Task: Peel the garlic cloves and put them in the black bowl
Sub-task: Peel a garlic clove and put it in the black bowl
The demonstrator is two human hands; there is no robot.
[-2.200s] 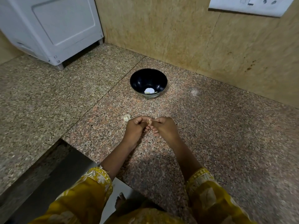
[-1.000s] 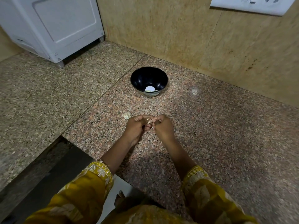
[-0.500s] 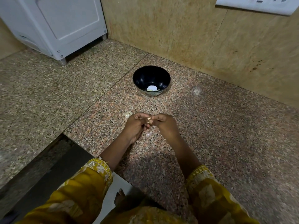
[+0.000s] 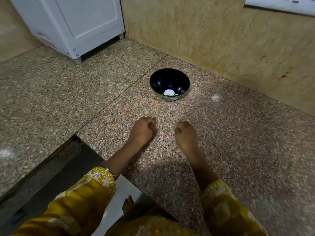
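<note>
The black bowl (image 4: 177, 77) stands on the granite counter near the back wall, with pale peeled garlic (image 4: 168, 92) at its bottom. My left hand (image 4: 142, 129) rests on the counter in front of the bowl. Its fingers curl down over the spot where a loose unpeeled clove lay, and the clove itself is hidden under them. My right hand (image 4: 185, 132) is about a hand's width to the right, with fingers curled and a small pale garlic clove (image 4: 186, 120) pinched at the fingertips. Thin bits of garlic skin (image 4: 161, 133) lie on the counter between the hands.
A white appliance (image 4: 81, 23) stands at the back left on short feet. A beige tiled wall (image 4: 213, 34) runs behind the bowl, with a white switch plate (image 4: 281, 5) at the top right. The counter edge drops off at the lower left.
My hands were joined in front of me, working on one clove; now they have pulled apart. The left hand moved over the loose clove, and the right moved right with the pale clove.
</note>
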